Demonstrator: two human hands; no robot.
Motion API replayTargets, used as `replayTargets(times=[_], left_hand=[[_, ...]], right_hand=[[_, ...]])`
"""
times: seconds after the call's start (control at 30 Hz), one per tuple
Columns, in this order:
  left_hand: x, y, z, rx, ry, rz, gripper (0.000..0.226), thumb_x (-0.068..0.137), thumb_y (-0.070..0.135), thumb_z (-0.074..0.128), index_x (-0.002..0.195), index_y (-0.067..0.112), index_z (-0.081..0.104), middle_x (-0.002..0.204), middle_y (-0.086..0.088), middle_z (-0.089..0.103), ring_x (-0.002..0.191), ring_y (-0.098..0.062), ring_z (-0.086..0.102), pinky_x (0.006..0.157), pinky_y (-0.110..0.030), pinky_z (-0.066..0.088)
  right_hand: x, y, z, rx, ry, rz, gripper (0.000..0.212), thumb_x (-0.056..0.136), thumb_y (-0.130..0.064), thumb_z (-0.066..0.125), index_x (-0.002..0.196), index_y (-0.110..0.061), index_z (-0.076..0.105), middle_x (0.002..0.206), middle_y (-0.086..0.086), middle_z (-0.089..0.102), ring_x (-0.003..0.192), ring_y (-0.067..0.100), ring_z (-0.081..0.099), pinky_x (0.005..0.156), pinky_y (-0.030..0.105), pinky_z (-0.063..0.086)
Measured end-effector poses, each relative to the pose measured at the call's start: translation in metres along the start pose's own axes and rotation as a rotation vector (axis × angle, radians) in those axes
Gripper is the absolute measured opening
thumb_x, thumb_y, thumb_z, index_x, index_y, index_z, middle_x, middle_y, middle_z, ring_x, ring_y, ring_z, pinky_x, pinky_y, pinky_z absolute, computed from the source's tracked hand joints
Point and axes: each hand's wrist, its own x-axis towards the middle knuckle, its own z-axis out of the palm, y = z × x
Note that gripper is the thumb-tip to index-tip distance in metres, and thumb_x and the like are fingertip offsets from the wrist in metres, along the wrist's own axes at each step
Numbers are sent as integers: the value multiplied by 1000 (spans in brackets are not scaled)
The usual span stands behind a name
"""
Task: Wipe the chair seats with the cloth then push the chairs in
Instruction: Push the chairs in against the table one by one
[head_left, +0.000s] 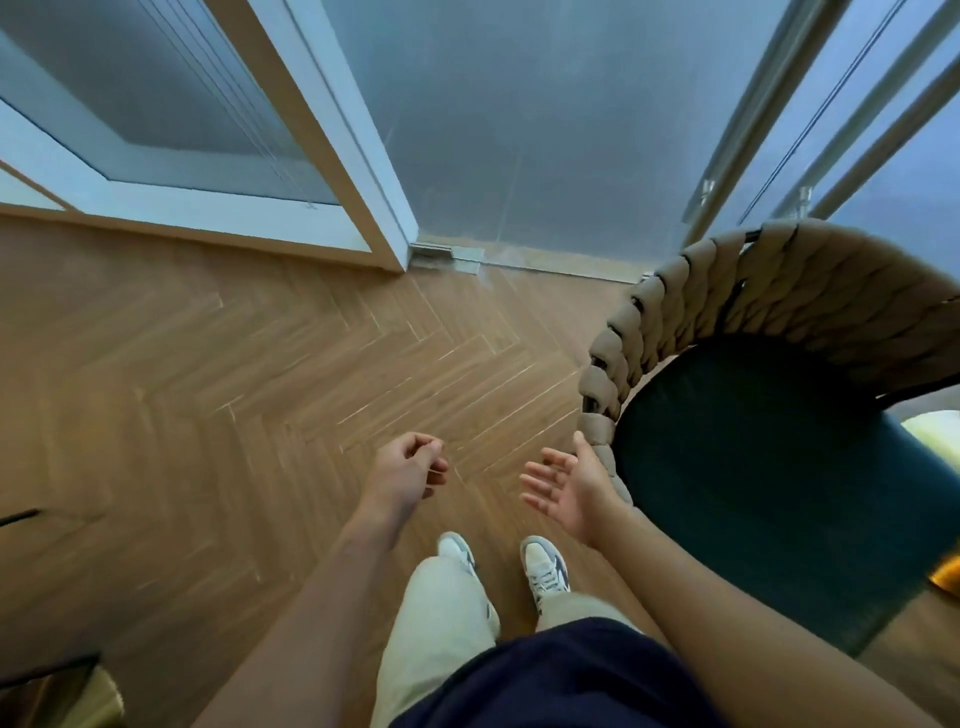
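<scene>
1. The floor (218, 374) took up most of the view — brown wood-look planks laid in a herringbone pattern, running from the near edge up to the far wall.
2. Frosted glass panels (545, 130) in pale frames stood along the far side, with a white door frame (353, 156) slanting down to the floor at the middle.
3. The chair (769, 467) stood at the right. Its dark teal seat faced up, and a thick tan braided back (810, 291) curved around the far and left sides of the seat.
4. The person stood just left of the chair, in light trousers (441, 623) and a dark top (561, 680), both forearms reaching forward.
5. Two white shoes (543, 564) pointed away from the camera, planted on the floor between the arms.
6. The right hand (569, 488) hovered palm-up with fingers spread and relaxed, holding nothing — just beside the near end of the braided back, though contact could not be judged.
7. The left hand (408, 467) hung over the floor, well apart from the chair, fingers loosely curled in toward the palm around nothing that could be seen.
8. No cloth could be made out in either hand or on the seat.
</scene>
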Motion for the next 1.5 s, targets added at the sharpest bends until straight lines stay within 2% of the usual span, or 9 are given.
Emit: replayTargets(times=[0.3,0.57,0.77,0.9,0.97,1.17,1.33,1.4,1.5], left_hand=[[155,106,-5,325,-355,194,15,97,14,50,94,7,64,81,-9,67,72,-21,62,63,-29,45],[227,188,32,670,-672,362,16,98,15,50,97,6,64,81,-8,67,67,-18,62,62,-28,44],[251,241,119,896,-835,454,15,96,21,51,95,12,63,84,-9,68,72,-21,63,67,-31,46],[258,274,184,1033,-863,543,13,96,24,51,95,15,61,83,-5,65,70,-19,61,70,-32,47],[258,289,214,1117,-876,589,14,97,26,50,97,15,60,86,-5,64,73,-18,60,70,-32,48],[262,327,303,1318,-868,755,25,94,35,52,106,15,61,100,-9,65,90,-26,62,87,-37,52],[261,341,361,1425,-854,846,35,95,39,52,113,10,60,97,-9,61,83,-21,58,79,-35,48],[258,343,379,1440,-859,827,36,96,40,52,114,10,59,94,-8,59,78,-18,56,73,-33,46],[262,345,399,1398,-927,661,37,95,40,52,118,11,56,110,-9,58,95,-22,56,77,-35,45]], right_hand=[[55,-45,61,638,188,-95,74,98,-60,28,150,-9,27,147,23,42,127,41,49,96,52,44],[73,-60,91,1018,341,-226,74,96,-63,27,149,-12,31,143,21,47,109,37,55,90,49,47],[96,-78,85,1308,378,-251,72,94,-66,32,139,-10,40,133,22,53,109,39,57,91,51,47],[115,-88,75,1479,377,-196,74,91,-69,36,97,4,52,108,21,59,118,39,55,104,50,43],[124,-90,75,1571,378,-175,75,88,-71,38,92,3,53,104,21,60,118,38,54,106,50,41],[134,-96,72,1753,430,-192,79,85,-70,46,119,2,49,115,21,56,105,32,59,98,46,47],[137,-100,70,1877,474,-252,63,89,-63,49,122,-9,45,121,21,54,116,33,56,102,46,45],[140,-101,70,1911,499,-274,68,88,-62,51,131,-10,47,126,19,53,113,32,58,95,46,48],[147,-102,70,1965,551,-289,72,85,-62,56,137,-13,43,128,21,49,111,35,56,84,45,54]])
